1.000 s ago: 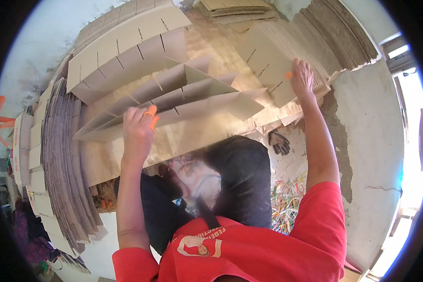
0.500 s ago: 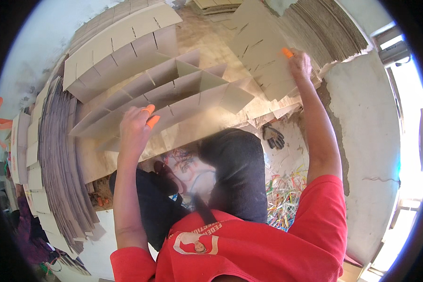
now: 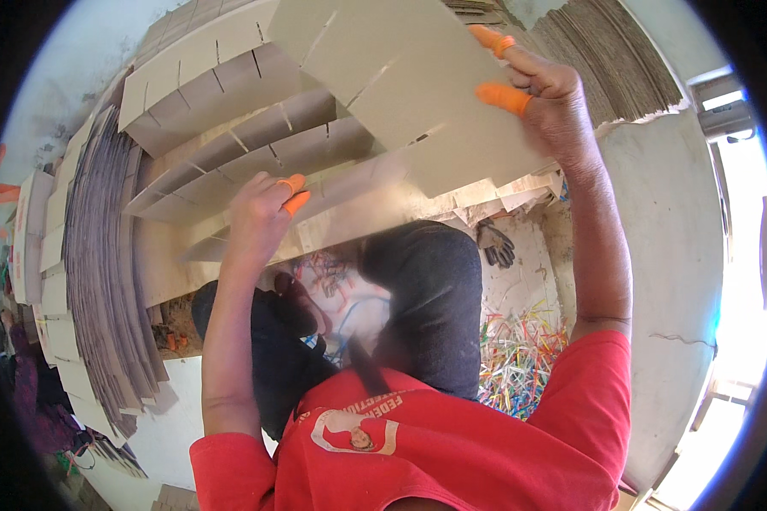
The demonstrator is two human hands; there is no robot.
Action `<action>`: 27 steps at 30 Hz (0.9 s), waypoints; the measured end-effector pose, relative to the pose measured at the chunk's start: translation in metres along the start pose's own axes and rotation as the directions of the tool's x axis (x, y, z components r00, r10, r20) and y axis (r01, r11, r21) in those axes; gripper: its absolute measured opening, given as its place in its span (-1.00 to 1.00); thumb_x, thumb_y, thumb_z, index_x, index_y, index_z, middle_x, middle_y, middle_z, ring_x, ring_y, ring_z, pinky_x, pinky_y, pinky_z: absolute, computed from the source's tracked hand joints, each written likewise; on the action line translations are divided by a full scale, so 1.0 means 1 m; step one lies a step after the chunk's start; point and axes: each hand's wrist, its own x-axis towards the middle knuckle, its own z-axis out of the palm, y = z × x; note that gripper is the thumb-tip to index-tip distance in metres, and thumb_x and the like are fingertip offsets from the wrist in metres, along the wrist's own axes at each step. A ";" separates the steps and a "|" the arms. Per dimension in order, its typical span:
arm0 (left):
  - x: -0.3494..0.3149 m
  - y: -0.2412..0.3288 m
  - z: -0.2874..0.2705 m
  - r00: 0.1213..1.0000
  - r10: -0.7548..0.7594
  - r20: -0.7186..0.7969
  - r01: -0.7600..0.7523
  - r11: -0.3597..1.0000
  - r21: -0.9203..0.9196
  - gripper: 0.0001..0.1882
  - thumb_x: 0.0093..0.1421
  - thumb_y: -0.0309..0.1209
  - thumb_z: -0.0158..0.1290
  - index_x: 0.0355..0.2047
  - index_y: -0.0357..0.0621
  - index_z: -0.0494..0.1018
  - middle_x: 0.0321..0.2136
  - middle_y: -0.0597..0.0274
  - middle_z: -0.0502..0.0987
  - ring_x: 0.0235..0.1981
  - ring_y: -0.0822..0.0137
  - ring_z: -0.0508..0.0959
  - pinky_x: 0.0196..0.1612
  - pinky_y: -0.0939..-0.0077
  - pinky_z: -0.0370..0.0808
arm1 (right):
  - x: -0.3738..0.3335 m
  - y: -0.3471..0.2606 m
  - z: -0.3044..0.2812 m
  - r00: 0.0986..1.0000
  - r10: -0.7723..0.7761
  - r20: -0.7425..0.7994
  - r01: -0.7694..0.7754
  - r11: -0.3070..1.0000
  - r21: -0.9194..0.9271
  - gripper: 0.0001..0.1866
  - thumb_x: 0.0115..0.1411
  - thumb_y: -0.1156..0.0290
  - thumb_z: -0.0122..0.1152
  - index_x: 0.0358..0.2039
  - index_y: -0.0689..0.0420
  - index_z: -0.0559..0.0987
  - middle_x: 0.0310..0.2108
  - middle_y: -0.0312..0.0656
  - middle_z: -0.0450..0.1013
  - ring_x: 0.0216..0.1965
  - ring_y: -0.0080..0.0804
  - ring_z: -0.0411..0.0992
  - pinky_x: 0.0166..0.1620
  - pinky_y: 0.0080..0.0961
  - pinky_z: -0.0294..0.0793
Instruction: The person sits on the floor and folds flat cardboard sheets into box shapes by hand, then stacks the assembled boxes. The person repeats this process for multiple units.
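My right hand point(image 3: 547, 98) grips the right edge of a flat, slotted cardboard sheet point(image 3: 409, 94), thumb on top. The sheet is raised over the right part of several upright cardboard partition strips point(image 3: 256, 157) and hides that end of them. Lower left, my left hand point(image 3: 264, 209) is closed in a pinch at the nearest strip point(image 3: 345, 183), at its upper edge. Orange finger covers point(image 3: 294, 196) sit on the thumb and a finger of each hand. Behind the strips stands a folded-looking row of slotted cardboard point(image 3: 213, 81).
Tall stacks of cardboard sheets stand at the left point(image 3: 102, 247) and at the far right point(image 3: 601, 64). The strips rest on a wooden table point(image 3: 166, 264). On the floor lie a dark glove point(image 3: 494, 244) and a heap of coloured strapping scraps point(image 3: 520, 358).
My right hand has brought the cardboard sheet up and leftward from the right side, over the partition strips. My left hand has shifted slightly right, still pinching at the near strip.
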 end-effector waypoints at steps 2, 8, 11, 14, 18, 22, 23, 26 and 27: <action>0.000 0.000 0.001 1.000 0.013 -0.002 -0.013 1.000 -0.009 -0.81 -0.07 -0.50 0.28 -0.39 -0.22 0.59 -0.55 0.16 0.52 -0.48 0.18 0.46 -0.43 0.33 0.42 | -0.002 -0.013 0.012 0.994 0.099 0.055 -0.100 0.995 0.004 -0.50 0.06 0.66 0.34 0.07 0.18 0.54 -0.51 -0.59 0.27 -0.43 -0.80 0.15 -0.20 -0.87 0.20; 0.003 0.003 0.002 1.000 0.028 0.000 -0.028 1.000 0.000 -0.86 -0.06 -0.48 0.26 -0.47 -0.21 0.55 -0.60 0.17 0.46 -0.50 0.18 0.43 -0.46 0.28 0.41 | 0.008 0.001 0.028 0.996 0.044 0.081 -0.036 0.995 -0.093 -0.42 0.06 0.65 0.35 0.13 0.14 0.49 -0.50 -0.64 0.20 -0.44 -0.77 0.09 -0.21 -0.86 0.13; 0.002 0.002 0.001 1.000 0.028 0.003 -0.028 1.000 0.007 -0.86 -0.06 -0.47 0.26 -0.47 -0.20 0.55 -0.60 0.17 0.46 -0.50 0.17 0.43 -0.46 0.28 0.40 | 0.010 -0.010 0.028 0.993 0.074 0.087 -0.070 0.997 -0.044 -0.39 0.07 0.64 0.34 0.17 0.12 0.46 -0.49 -0.68 0.17 -0.45 -0.75 0.07 -0.19 -0.87 0.09; 0.001 0.000 0.001 1.000 0.027 0.002 -0.027 1.000 0.007 -0.86 -0.05 -0.46 0.26 -0.46 -0.20 0.55 -0.61 0.17 0.45 -0.50 0.17 0.43 -0.47 0.27 0.40 | 0.011 -0.012 0.037 0.989 0.078 0.124 -0.069 0.995 -0.073 -0.40 0.09 0.65 0.31 0.18 0.11 0.45 -0.48 -0.68 0.13 -0.47 -0.74 0.06 -0.18 -0.87 0.07; 0.002 -0.004 0.004 0.999 0.018 0.036 -0.018 1.000 0.010 -0.84 -0.05 -0.43 0.27 -0.45 -0.21 0.56 -0.59 0.17 0.46 -0.48 0.18 0.45 -0.46 0.28 0.41 | 0.010 0.011 0.057 0.990 0.001 0.138 -0.013 0.996 0.089 -0.62 0.02 0.68 0.30 -0.11 0.25 0.47 -0.52 -0.19 0.20 -0.54 -0.66 -0.01 -0.45 -0.71 0.13; 0.024 -0.020 -0.005 0.996 0.040 -0.079 -0.032 0.995 0.091 -0.79 -0.04 -0.40 0.28 -0.40 -0.21 0.57 -0.53 0.14 0.52 -0.41 0.17 0.49 -0.40 0.29 0.46 | 0.014 0.012 0.063 0.974 -0.055 0.222 0.049 0.998 0.032 -0.63 0.00 0.67 0.29 -0.12 0.27 0.49 -0.49 -0.08 0.33 -0.54 -0.64 0.05 -0.50 -0.60 0.22; 0.039 -0.020 -0.012 0.993 0.010 -0.115 0.007 0.989 0.151 -0.79 -0.03 -0.41 0.27 -0.37 -0.21 0.57 -0.49 0.11 0.55 -0.39 0.15 0.50 -0.37 0.27 0.47 | 0.015 0.014 0.065 0.969 -0.076 0.233 0.074 0.997 0.017 -0.64 0.01 0.66 0.29 -0.13 0.26 0.49 -0.50 -0.10 0.33 -0.54 -0.63 0.08 -0.49 -0.59 0.24; 0.072 -0.056 -0.018 0.994 0.023 -0.108 0.016 0.937 0.348 -0.79 0.00 -0.46 0.25 -0.32 -0.22 0.56 -0.39 0.06 0.58 -0.33 0.08 0.51 -0.30 0.20 0.49 | 0.020 0.011 0.076 0.950 -0.024 0.312 0.021 1.000 0.013 -0.64 0.03 0.61 0.29 -0.11 0.23 0.52 -0.52 -0.10 0.37 -0.55 -0.55 0.19 -0.45 -0.52 0.32; 0.078 -0.074 -0.018 0.996 0.039 -0.083 -0.002 0.910 0.415 -0.80 0.01 -0.48 0.24 -0.32 -0.22 0.56 -0.37 0.05 0.59 -0.31 0.05 0.51 -0.28 0.18 0.49 | 0.021 0.011 0.081 0.939 0.012 0.345 -0.018 1.000 0.016 -0.63 0.03 0.60 0.29 -0.10 0.22 0.52 -0.52 -0.10 0.38 -0.55 -0.52 0.23 -0.43 -0.49 0.35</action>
